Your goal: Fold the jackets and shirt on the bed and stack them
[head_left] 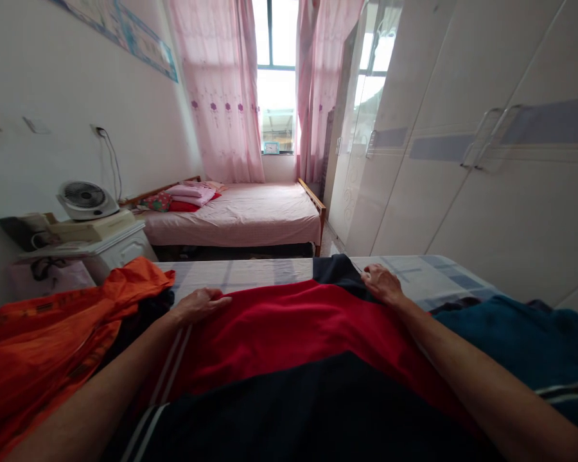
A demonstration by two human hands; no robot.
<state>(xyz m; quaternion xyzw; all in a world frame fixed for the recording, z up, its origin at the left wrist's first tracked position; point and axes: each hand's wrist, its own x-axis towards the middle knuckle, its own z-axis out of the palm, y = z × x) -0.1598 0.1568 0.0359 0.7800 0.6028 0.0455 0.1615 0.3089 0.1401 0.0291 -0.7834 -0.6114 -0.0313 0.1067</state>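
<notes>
A red and dark navy jacket (289,327) with white side stripes is spread out in front of me on the bed (197,276). Its red panel crosses the middle, with navy cloth nearer to me and a navy piece at the far edge. My left hand (203,304) is closed on the red cloth at its far left edge. On the far right, my right hand (381,282) pinches the navy part of the same garment. The near end of the jacket runs out of the picture.
Orange clothing (67,340) lies at left and a teal garment (515,333) at right on the checked sheet. Beyond stand a second bed (241,215) with pink bedding, a white cabinet (125,247) with a fan (87,197), and a tall white wardrobe (462,199) along the right.
</notes>
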